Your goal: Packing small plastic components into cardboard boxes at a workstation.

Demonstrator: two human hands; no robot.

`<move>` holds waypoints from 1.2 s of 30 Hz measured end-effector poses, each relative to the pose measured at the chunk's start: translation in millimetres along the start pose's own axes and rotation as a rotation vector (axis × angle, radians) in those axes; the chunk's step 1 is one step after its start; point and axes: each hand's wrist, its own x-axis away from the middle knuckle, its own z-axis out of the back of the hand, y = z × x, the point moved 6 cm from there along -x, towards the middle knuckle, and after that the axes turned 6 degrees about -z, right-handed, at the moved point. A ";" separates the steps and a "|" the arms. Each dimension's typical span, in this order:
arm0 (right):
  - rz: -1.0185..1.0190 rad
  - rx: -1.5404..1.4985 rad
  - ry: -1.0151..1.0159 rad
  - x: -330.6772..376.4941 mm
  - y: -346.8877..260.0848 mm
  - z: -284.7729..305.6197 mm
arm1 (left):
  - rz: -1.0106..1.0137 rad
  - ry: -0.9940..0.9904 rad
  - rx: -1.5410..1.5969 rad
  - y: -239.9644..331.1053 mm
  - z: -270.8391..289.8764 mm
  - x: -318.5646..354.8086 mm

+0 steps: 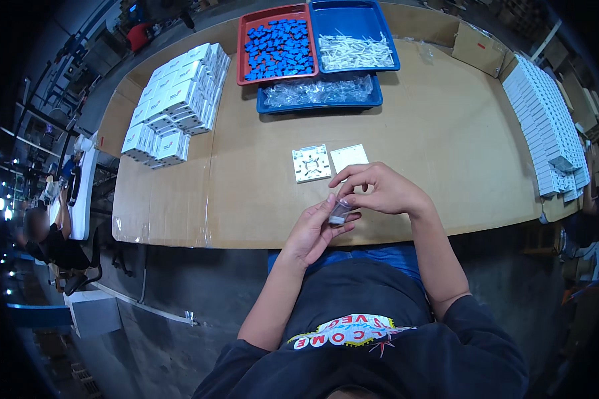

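Close to the table's near edge, my left hand (315,229) grips a small clear plastic bag (340,213) with something whitish in its lower part. My right hand (383,189) is bent over the bag's upper end, thumb and fingertips pinched on it. Just beyond my hands lies a white square piece (311,163) with a dark pattern in its middle. Beside it on the right is a plain white square (350,155), partly covered by my right fingers. What exactly the bag contains is too small to tell.
A red tray (241,50) of blue pieces and a blue tray (353,16) of white sticks stand at the far side, above another blue tray (319,108) of clear bags. Stacked white boxes (176,100) sit left; white stacks (546,126) line the right. Another person (56,239) sits far left.
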 end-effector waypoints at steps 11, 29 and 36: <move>-0.058 -0.008 -0.156 -10.5 13.5 2.9 | -0.137 -0.053 0.003 16.4 -0.4 -8.8; -0.029 -0.640 0.510 -16.6 50.0 -27.4 | -0.398 0.276 -0.682 35.5 17.7 -10.4; 0.008 -0.726 0.456 -17.7 42.5 -30.0 | -0.592 0.335 -0.374 37.7 24.4 -11.5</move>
